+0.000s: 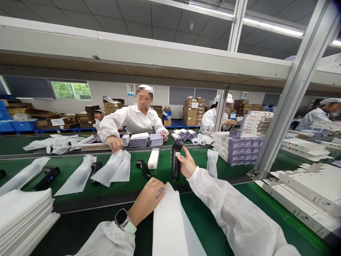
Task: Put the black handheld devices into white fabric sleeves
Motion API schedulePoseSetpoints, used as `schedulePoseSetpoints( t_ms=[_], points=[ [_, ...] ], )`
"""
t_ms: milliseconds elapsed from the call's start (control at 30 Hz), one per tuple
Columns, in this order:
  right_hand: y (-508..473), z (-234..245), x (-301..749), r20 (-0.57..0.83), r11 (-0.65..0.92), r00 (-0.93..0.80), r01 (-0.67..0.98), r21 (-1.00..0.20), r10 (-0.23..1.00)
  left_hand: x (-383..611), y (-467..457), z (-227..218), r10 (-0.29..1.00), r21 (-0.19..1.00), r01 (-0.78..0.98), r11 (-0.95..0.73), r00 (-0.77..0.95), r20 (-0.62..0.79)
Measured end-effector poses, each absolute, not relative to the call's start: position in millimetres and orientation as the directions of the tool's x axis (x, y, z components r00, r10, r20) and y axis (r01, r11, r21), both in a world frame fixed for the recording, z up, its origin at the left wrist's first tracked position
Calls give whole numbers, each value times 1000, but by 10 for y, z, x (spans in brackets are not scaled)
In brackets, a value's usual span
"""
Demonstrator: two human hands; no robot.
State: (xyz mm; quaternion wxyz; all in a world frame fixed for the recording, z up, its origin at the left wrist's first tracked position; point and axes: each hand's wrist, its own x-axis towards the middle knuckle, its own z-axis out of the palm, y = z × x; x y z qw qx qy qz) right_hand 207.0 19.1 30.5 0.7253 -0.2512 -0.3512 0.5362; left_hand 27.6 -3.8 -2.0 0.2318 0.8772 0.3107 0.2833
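My right hand (187, 161) grips a black handheld device (176, 165), held upright over the far green belt, its rounded head at the top and a small white label on its side. My left hand (149, 199), with a watch on the wrist, pinches the top end of a white foam sleeve (169, 220). The sleeve hangs toward me over the near green surface. Another black device (144, 168) lies on the belt beside a slim white box (153, 158). Whether the sleeve's mouth is parted cannot be seen.
A stack of white foam sleeves (23, 220) stands at left. Purple and white boxes (243, 149) are piled at right, near a metal post (290, 89) and flat white cartons (306, 199). Across the belt, a co-worker's hand (115, 143) holds white sleeves (114, 169). A shelf (133, 53) crosses overhead.
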Motion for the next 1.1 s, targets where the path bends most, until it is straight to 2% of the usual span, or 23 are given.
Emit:
schedulePoseSetpoints(
  t_ms=[133, 200, 300, 400, 500, 600, 767, 833, 933, 1100],
  points=[
    [222, 302, 2092, 237, 313, 205, -602, -735, 950, 262, 12, -45, 817, 714, 485, -505, 535, 215],
    [233, 296, 2107, 240, 321, 214, -599, -734, 947, 246, 52, -46, 842, 734, 520, -437, 525, 129],
    [248, 275, 2120, 229, 316, 218, -599, -736, 949, 240, 109, -17, 791, 714, 535, -451, 610, 43],
    [262, 258, 2130, 215, 310, 228, -593, -743, 950, 268, 128, 39, 780, 680, 532, -504, 618, 94],
    [266, 272, 2144, 209, 319, 247, -597, -736, 946, 303, 98, 80, 739, 584, 517, -625, 633, 231],
    [246, 306, 2149, 232, 338, 249, -603, -722, 940, 323, 40, 70, 606, 443, 451, -774, 731, 314],
    [178, 335, 2093, 296, 342, 177, -596, -727, 939, 330, -15, 4, 383, -1, 419, -908, 832, 401],
    [157, 325, 2053, 287, 322, 157, -604, -729, 945, 328, -11, -12, 330, -116, 414, -903, 841, 428],
    [143, 290, 1992, 274, 295, 131, -614, -732, 953, 326, 1, -18, 318, -155, 420, -894, 839, 441],
    [127, 240, 1939, 278, 243, 39, -613, -752, 960, 333, -25, 41, 406, -41, 475, -879, 791, 457]
  ],
)
